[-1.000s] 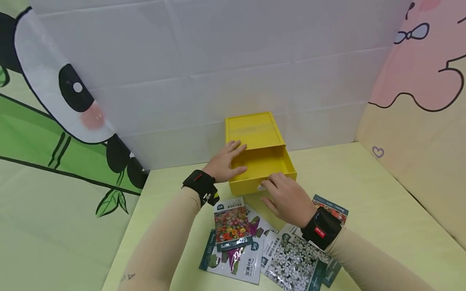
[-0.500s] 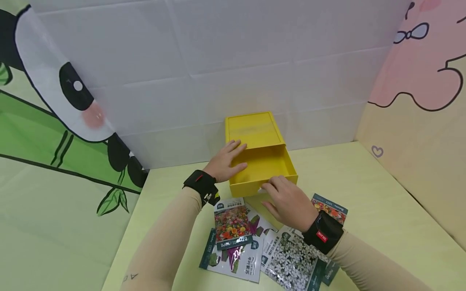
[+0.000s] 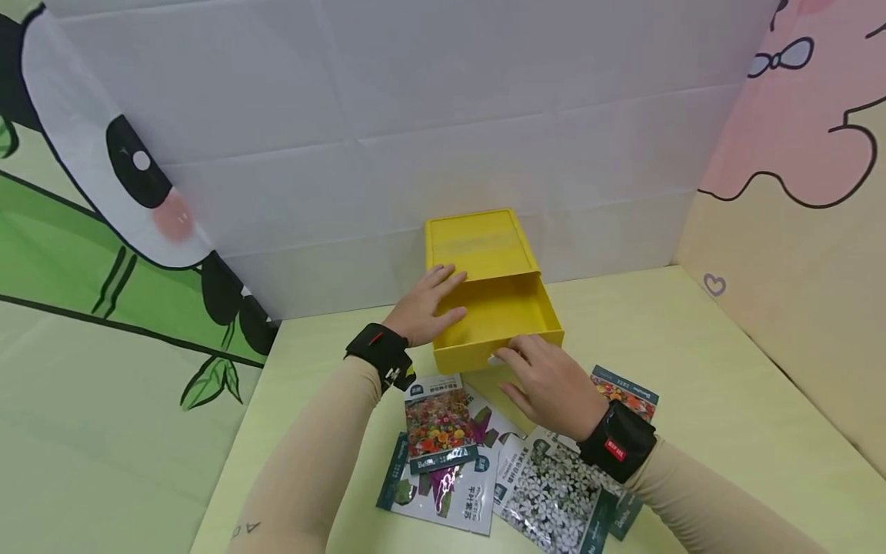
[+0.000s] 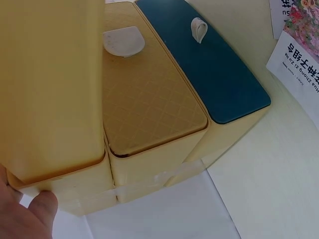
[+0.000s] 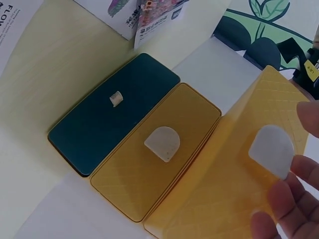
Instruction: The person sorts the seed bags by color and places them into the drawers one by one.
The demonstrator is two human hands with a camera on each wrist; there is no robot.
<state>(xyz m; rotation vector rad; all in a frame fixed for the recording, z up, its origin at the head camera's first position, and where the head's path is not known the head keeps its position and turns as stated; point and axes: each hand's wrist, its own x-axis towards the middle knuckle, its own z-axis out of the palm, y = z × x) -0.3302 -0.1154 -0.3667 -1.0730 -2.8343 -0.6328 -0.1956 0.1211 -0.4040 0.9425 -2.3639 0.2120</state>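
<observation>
A yellow drawer box (image 3: pixel 481 242) stands against the back wall, its top drawer (image 3: pixel 460 358) pulled out and bare inside. My left hand (image 3: pixel 425 309) rests with fingers spread over the left side, where the drawer meets the box. My right hand (image 3: pixel 550 388) has its fingers curled at the drawer's front, holding near the white pull tab (image 5: pixel 272 149); the thumb stands apart from it. Below, both wrist views show a shut yellow drawer (image 5: pixel 134 184) with its own white tab (image 4: pixel 123 41) and a teal-fronted drawer (image 4: pixel 219 74) with a small loop.
In front of the box lie several seed packets: a mixed-flower one (image 3: pixel 441 423) on top of a purple-flower one (image 3: pixel 457 504), a white-flower one (image 3: pixel 554 492), and an orange-flower one (image 3: pixel 623 388) to the right. A printed cloth wall (image 3: pixel 388 185) closes off the back.
Both hands and the drawer stay in practically the same places. The head view shifts slightly.
</observation>
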